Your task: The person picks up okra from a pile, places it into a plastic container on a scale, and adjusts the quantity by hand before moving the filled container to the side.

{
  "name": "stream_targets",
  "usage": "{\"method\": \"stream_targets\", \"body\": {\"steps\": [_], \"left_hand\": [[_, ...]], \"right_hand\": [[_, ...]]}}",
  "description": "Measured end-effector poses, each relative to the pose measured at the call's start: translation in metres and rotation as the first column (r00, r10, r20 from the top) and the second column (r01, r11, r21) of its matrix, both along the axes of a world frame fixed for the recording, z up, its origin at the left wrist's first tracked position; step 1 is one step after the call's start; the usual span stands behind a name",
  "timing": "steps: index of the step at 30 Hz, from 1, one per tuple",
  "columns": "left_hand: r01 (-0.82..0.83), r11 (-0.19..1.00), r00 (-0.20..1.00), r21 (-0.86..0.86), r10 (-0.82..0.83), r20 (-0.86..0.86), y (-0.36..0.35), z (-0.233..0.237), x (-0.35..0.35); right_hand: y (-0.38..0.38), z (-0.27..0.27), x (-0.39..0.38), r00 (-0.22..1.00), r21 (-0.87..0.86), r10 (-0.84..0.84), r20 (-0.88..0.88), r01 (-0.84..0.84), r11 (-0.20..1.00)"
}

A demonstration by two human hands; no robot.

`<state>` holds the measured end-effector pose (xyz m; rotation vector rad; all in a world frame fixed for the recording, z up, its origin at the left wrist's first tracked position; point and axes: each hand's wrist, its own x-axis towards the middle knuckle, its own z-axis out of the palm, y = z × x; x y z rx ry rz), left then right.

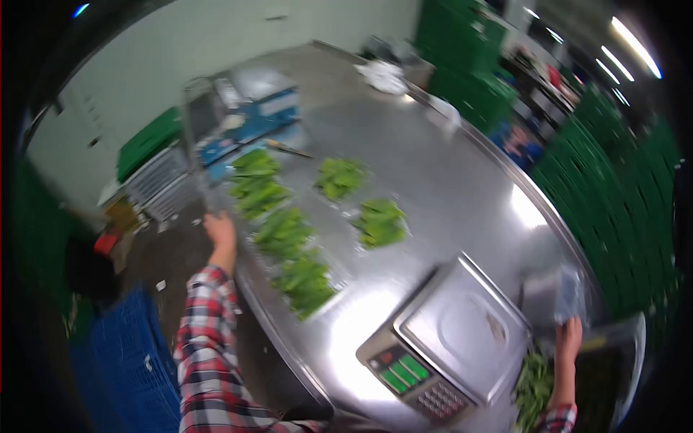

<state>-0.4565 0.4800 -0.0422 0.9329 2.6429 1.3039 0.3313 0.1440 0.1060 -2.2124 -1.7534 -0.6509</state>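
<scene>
Clear plastic at outstretched right hand

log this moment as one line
left hand: by edge of table; right hand: at clear plastic; scale: on table; greens: on table

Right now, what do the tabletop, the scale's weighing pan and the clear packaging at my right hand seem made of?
Tabletop: probably stainless steel, smooth, semi-glossy; grey with bright glare.
Weighing pan: likely stainless steel, satin, from its silvery sheen.
Clear packaging: seemingly thin, glossy plastic, translucent with pale glints, though blurred.
</scene>
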Motion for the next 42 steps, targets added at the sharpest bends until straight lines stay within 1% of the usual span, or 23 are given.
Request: {"method": "stream_targets", "body": {"steps": [1,2,5,7,9,10,16,19,21,23,25,27,29,31,32,33,34,35,36,39,40,41,42], "left_hand": [[0.121,0.986,0.991,0.115,-0.114,-0.066,-0.011,0.015,0.010],[0.266,0.954,0.963,0.139,-0.256,-0.086,-0.016,0.017,0.011],[0.590,0.749,0.800,0.301,-0.594,-0.089,-0.013,0.002,0.014],[0.711,0.657,0.698,0.250,-0.700,-0.147,-0.057,0.045,0.088],[0.809,0.482,0.529,0.336,-0.846,-0.059,-0.120,0.094,0.178],[0.851,0.399,0.444,0.342,-0.894,-0.062,-0.144,0.101,0.208],[0.965,-0.036,-0.006,0.260,-0.993,-0.116,-0.259,0.122,0.323],[0.906,-0.217,-0.210,0.363,-0.976,-0.058,-0.314,0.122,0.365],[0.889,-0.360,-0.353,0.282,-0.932,-0.077,-0.344,0.122,0.392],[0.812,-0.447,-0.464,0.376,-0.884,-0.051,-0.374,0.128,0.434],[0.742,-0.473,-0.540,0.475,-0.842,0.004,-0.399,0.154,0.490],[0.727,-0.462,-0.582,0.508,-0.807,0.098,-0.405,0.177,0.550],[0.749,-0.491,-0.594,0.446,-0.795,0.121,-0.400,0.195,0.619],[0.758,-0.510,-0.580,0.406,-0.812,0.064,-0.376,0.174,0.701],[0.765,-0.517,-0.571,0.384,-0.821,0.031,-0.362,0.161,0.740],[0.822,-0.503,-0.497,0.266,-0.863,-0.095,-0.353,0.153,0.773],[0.872,-0.467,-0.430,0.149,-0.874,-0.226,-0.345,0.149,0.802],[0.857,-0.476,-0.446,0.197,-0.877,-0.179,-0.338,0.147,0.827],[0.838,-0.486,-0.468,0.247,-0.874,-0.130,-0.333,0.146,0.850],[0.835,-0.393,-0.424,0.384,-0.906,-0.005,-0.337,0.140,0.880],[0.819,-0.332,-0.437,0.469,-0.889,0.134,-0.333,0.133,0.888],[0.725,-0.264,-0.450,0.636,-0.881,0.147,-0.336,0.125,0.897],[0.708,-0.271,-0.463,0.652,-0.876,0.138,-0.339,0.124,0.897]], "right_hand": [[0.006,0.014,-0.033,0.994,0.059,0.079,0.071,-0.083,0.995],[0.001,0.026,-0.069,0.994,0.048,0.080,-0.080,-0.076,0.996],[-0.021,0.013,-0.123,0.906,0.076,0.414,-0.085,-0.408,0.910],[-0.040,-0.021,-0.151,0.847,0.118,0.500,-0.181,-0.487,0.866],[-0.065,-0.034,-0.173,0.809,0.075,0.522,-0.270,-0.523,0.849],[-0.075,-0.050,-0.178,0.840,-0.017,0.463,-0.283,-0.487,0.873],[-0.162,-0.043,-0.207,0.824,0.159,0.273,-0.496,-0.223,0.962],[-0.224,-0.068,-0.197,0.805,0.154,-0.048,-0.592,0.172,0.973],[-0.270,-0.093,-0.187,0.627,0.128,-0.235,-0.743,0.477,0.869],[-0.322,-0.114,-0.168,0.454,0.140,-0.335,-0.826,0.740,0.658],[-0.382,-0.123,-0.135,0.434,0.235,-0.395,-0.810,0.857,0.459],[-0.442,-0.123,-0.090,0.242,0.221,-0.287,-0.927,0.970,0.103],[-0.495,-0.108,-0.043,0.306,0.330,-0.357,-0.882,0.944,-0.005],[-0.542,-0.102,0.013,0.295,0.357,-0.524,-0.799,0.934,-0.017],[-0.559,-0.101,0.044,0.375,0.433,-0.483,-0.791,0.901,-0.010],[-0.573,-0.101,0.071,0.451,0.507,-0.440,-0.776,0.862,-0.011],[-0.587,-0.103,0.095,0.399,0.452,-0.497,-0.771,0.892,0.015],[-0.595,-0.103,0.111,0.347,0.395,-0.556,-0.755,0.918,0.035],[-0.578,-0.057,0.101,0.259,0.219,-0.432,-0.864,0.966,0.140],[-0.589,-0.071,0.135,0.380,0.341,-0.493,-0.783,0.924,0.170],[-0.590,-0.078,0.141,0.353,0.343,-0.525,-0.774,0.932,0.119],[-0.595,-0.086,0.147,0.398,0.384,-0.509,-0.763,0.913,0.138],[-0.600,-0.095,0.152,0.441,0.422,-0.495,-0.749,0.893,0.156]]}}
